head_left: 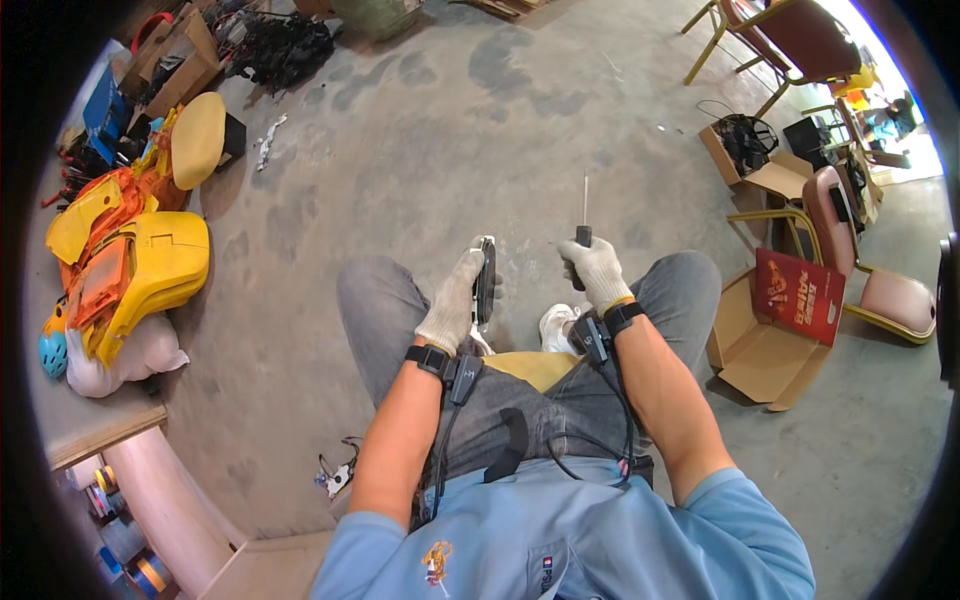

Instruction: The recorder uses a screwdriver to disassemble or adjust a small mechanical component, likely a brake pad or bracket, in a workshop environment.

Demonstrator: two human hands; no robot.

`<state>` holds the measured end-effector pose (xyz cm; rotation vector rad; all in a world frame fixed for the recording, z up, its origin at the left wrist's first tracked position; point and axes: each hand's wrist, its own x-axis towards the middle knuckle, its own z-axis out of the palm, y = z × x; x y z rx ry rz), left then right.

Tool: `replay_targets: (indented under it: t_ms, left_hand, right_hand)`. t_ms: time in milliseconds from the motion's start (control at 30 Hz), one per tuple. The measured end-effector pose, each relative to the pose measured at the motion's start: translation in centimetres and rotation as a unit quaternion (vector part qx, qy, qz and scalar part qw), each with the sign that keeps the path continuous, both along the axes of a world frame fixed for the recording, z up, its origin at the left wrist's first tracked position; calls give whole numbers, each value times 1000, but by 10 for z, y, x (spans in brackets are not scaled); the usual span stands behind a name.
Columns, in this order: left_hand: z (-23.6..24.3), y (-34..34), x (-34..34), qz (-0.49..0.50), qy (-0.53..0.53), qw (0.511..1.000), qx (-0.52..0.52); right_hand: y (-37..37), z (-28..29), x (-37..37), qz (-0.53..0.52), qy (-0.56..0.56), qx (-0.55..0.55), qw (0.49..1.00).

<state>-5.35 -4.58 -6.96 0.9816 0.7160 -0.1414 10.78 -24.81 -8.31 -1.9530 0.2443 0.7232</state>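
Between my knees, my left hand (458,300), in a white knit glove, is closed around a narrow black and white device (485,283) held on edge; I cannot make out its exact kind. My right hand (597,271), gloved the same way, grips the black handle of a screwdriver (584,236). Its thin metal shaft points away from me, up and clear of the device. The two hands are apart, at about the same height. Straps with small dark boxes and cables sit on both wrists.
Yellow and orange plastic parts (160,265) are heaped at left beside a white sack (125,355). An open cardboard box (765,365) with a red panel lies at right, near a tipped chair (830,215). A shelf with spools (120,535) stands at lower left.
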Motion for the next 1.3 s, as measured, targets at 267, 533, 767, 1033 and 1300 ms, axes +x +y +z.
replay_targets:
  t_ms: [267,533,767,1033,1300]
  left_hand:
    - [2,1,-3,-8,-3,999,37]
    - [-7,2,-3,18,-1,999,37]
    - [-12,2,-2,39,-8,999,13]
    - [-12,10,0,67,-59,988,-126]
    - [-7,10,-1,22,-128,986,-102]
  right_hand:
    - [-5,0,1,-55,-26,52,997]
    - [-6,5,-1,-65,-28,89,993]
    - [6,49,-13,81,63,144,984]
    - [-17,118,-35,264,-12,65,962]
    - [-46,142,-45,177,0,133,975]
